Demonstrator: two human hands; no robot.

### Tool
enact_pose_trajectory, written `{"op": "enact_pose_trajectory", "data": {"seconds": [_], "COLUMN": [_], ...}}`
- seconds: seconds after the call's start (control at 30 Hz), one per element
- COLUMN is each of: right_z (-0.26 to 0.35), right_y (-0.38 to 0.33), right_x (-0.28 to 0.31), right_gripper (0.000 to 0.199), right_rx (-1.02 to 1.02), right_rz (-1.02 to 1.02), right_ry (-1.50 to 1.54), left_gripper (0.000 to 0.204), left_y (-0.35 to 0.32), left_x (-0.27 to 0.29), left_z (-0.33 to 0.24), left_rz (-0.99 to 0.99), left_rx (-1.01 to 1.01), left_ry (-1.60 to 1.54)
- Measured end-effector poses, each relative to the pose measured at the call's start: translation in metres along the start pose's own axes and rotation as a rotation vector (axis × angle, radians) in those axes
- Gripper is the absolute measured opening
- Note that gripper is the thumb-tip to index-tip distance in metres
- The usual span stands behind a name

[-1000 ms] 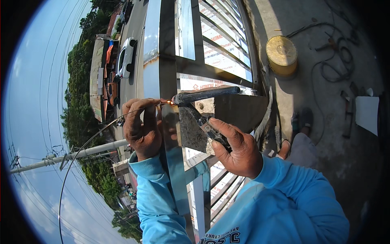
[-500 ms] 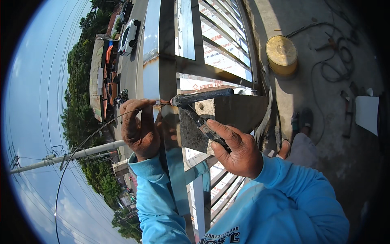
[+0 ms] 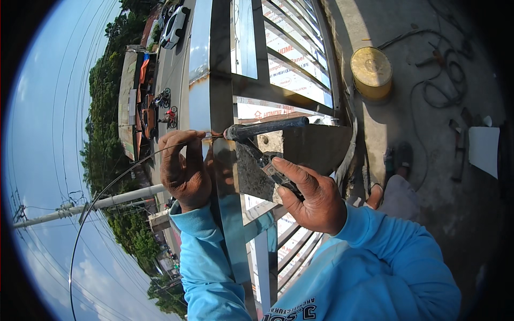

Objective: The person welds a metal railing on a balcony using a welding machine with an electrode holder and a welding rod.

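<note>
My right hand (image 3: 318, 200) grips the black handle of a TIG welding torch (image 3: 267, 128), forefinger stretched along it. The torch head lies against a shiny stainless-steel frame (image 3: 220, 53), at a brownish, heat-marked spot. Between the pinched fingers of my left hand (image 3: 187, 174) is a thin filler rod (image 3: 70, 278), its tip close to the torch nozzle. The rod's long free end bends away to the lower left. I cannot make out an arc or the exact contact point. A rough concrete block (image 3: 257, 176) sits beside the frame, under the torch.
Slanted metal bars (image 3: 297, 67) stand in front of white printed sheeting. A yellow round bucket (image 3: 371, 69) and coiled cables (image 3: 447, 88) lie on the concrete floor at right, near a white board (image 3: 483, 151). Beyond the frame, left, a road (image 3: 179, 80) with vehicles drops away.
Both hands, torch and rod tip hold practically still; the rod's free end has swayed slightly left. On the road, the white car has moved up and two-wheelers have come into sight.
</note>
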State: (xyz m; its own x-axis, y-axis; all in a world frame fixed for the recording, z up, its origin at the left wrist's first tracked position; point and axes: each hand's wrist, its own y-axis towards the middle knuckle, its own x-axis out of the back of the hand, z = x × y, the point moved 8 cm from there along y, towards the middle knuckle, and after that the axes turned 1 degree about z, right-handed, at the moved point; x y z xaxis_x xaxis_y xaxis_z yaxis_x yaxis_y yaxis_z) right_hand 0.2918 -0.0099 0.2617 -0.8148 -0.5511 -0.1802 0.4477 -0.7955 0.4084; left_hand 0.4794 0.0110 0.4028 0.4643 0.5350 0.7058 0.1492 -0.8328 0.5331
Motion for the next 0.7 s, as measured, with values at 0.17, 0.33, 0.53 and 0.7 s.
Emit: {"op": "enact_pose_trajectory", "data": {"seconds": [0.17, 0.33, 0.53, 0.7], "right_z": [-0.0028, -0.0024, -0.0008, 0.0007], "right_y": [-0.0006, -0.0005, 0.0002, -0.0001], "right_x": [-0.0019, 0.0017, 0.0003, -0.0015], "right_gripper": [0.06, 0.059, 0.06, 0.059], "right_rx": [-0.028, 0.0, 0.0, -0.072], "right_rz": [0.04, -0.047, -0.018, 0.065], "right_ry": [-0.006, 0.001, -0.003, 0.03], "left_gripper": [0.022, 0.021, 0.022, 0.026], "left_y": [0.0014, 0.0024, 0.0008, 0.0011], "left_x": [0.0004, -0.0021, 0.0003, -0.0025], "left_z": [-0.0012, -0.0046, -0.0024, -0.0023], "left_rz": [0.036, 0.049, 0.03, -0.004], "left_rx": [-0.004, -0.049, -0.03, 0.001], "left_ry": [0.068, 0.045, 0.02, -0.052]}}
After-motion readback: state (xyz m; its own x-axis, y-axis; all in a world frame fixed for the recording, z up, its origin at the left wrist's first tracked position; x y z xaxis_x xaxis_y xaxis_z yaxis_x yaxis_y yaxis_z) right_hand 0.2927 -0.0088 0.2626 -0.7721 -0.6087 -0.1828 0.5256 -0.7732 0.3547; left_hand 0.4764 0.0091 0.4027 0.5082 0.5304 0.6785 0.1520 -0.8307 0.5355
